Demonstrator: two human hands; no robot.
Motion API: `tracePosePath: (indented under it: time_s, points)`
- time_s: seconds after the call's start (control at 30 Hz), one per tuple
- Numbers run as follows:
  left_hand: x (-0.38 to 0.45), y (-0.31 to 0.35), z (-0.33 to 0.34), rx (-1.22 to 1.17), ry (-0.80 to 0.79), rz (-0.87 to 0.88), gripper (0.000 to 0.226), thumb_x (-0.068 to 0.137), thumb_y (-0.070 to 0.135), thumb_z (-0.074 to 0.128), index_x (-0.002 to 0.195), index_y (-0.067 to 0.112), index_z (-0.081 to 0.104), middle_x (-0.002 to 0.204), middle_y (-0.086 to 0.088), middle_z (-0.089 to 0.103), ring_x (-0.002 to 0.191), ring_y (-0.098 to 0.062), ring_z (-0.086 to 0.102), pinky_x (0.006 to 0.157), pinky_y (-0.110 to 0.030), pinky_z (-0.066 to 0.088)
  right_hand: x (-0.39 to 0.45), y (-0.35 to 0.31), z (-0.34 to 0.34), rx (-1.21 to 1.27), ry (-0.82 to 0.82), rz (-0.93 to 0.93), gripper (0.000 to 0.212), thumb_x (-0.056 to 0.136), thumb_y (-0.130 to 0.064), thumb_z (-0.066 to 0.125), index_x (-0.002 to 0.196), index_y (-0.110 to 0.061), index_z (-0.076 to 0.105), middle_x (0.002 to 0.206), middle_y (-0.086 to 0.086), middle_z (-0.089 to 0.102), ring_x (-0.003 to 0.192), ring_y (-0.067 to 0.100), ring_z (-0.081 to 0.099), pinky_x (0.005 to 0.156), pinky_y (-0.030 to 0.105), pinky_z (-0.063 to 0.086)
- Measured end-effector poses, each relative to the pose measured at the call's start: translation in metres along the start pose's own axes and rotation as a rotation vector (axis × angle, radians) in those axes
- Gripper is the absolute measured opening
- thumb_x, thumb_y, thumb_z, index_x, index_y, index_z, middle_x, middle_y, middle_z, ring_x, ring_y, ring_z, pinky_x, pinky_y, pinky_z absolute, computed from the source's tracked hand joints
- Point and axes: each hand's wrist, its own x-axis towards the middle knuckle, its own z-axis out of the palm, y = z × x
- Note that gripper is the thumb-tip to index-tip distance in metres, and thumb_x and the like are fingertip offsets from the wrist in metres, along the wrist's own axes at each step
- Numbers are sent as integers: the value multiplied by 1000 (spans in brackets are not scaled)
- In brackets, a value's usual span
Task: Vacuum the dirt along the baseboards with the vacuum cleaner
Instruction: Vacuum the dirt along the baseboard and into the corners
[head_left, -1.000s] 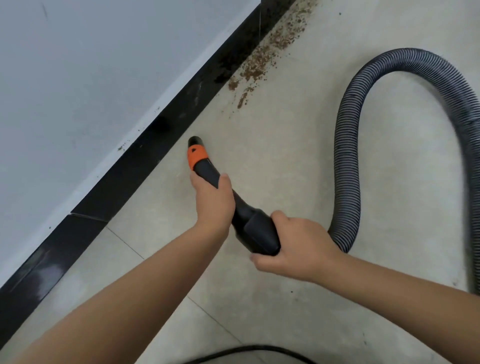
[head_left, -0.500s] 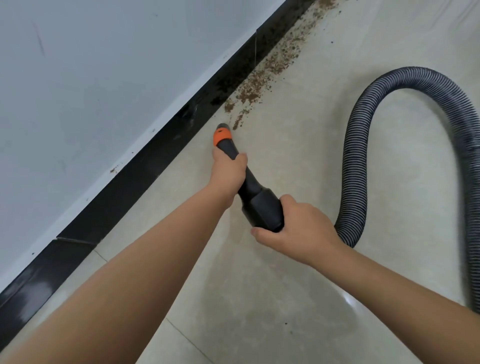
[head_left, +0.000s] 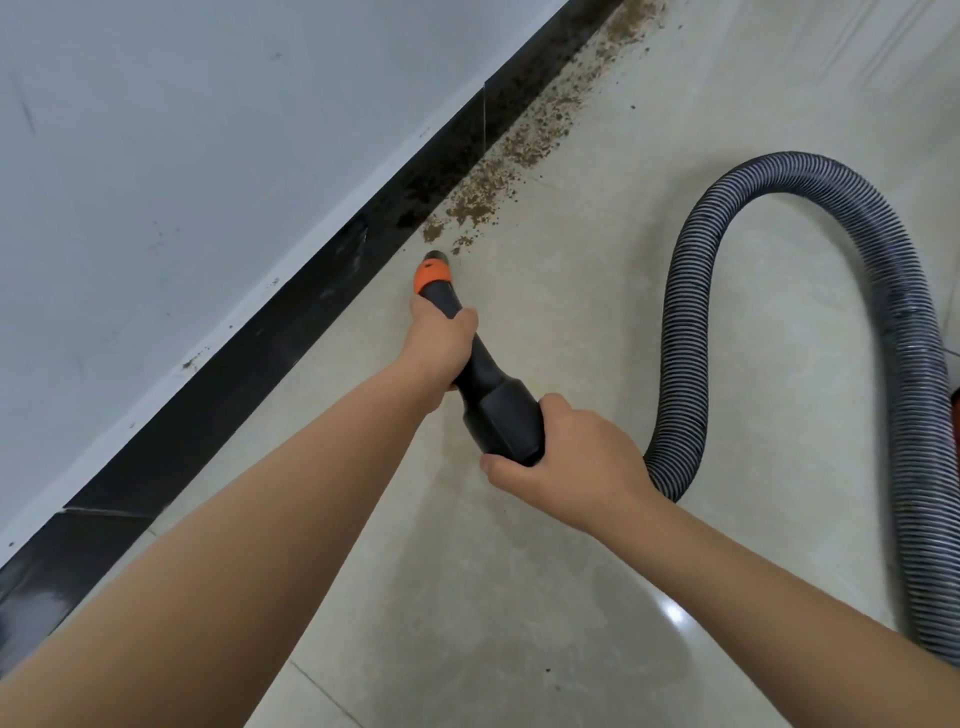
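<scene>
Beige glossy floor tiles (head_left: 571, 597) fill the nearest part of the view, with two bare forearms reaching forward over them. The right hand (head_left: 576, 457) is curled round the wide black rear end of the vacuum nozzle (head_left: 488, 384), thumb on top and fingers wrapped underneath, just where the ribbed grey hose (head_left: 691, 322) joins it. From that joint the hose rises in a tall loop to the right, arches over and runs down the right edge of the view, lying on the floor. A small orange patch (head_left: 955, 415) shows at the right edge beside the hose; what it belongs to cannot be told.

Further forward, the left hand (head_left: 439, 345) grips the narrow black neck of the nozzle, fingers closed round it just behind the orange collar (head_left: 432, 275). The dark nozzle tip beyond the collar points at the floor close to the black baseboard (head_left: 249, 353), and sits just short of the nearest crumbs. Brown dirt (head_left: 483, 197) lies in a scattered band on the tiles along the foot of the baseboard, running away toward the top of the view. Above the baseboard stands a pale grey wall (head_left: 182, 156) with a few dark scuffs.
</scene>
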Motion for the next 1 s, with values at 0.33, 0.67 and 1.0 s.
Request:
tracePosePath:
  time_s: [0.33,0.67,1.0]
  points:
    - [-5,-1,22,41,18,-14,61,99,27,38,148,14,4,132,-11,44,103,-28,49,81,-37,45,-9,16,-6,-4,-18,25,44,77,-56,58,89,-19,38,71,-10,45,60,6,45,48,22,31]
    - [37,35,22,-9,-10,-26,47,97,25,40,138,10,22,108,-11,43,88,-26,47,56,-34,44,34,8,-26,40,36,25,45,77,-57,57,93,-17,43,74,-8,48,69,15,52,55,28,40]
    - [21,28,31,15,-11,-4,57,98,25,38,146,13,10,112,-8,43,92,-25,47,72,-36,44,23,21,-27,-2,11,16,43,77,-56,58,91,-19,41,72,-9,49,62,7,49,50,23,36]
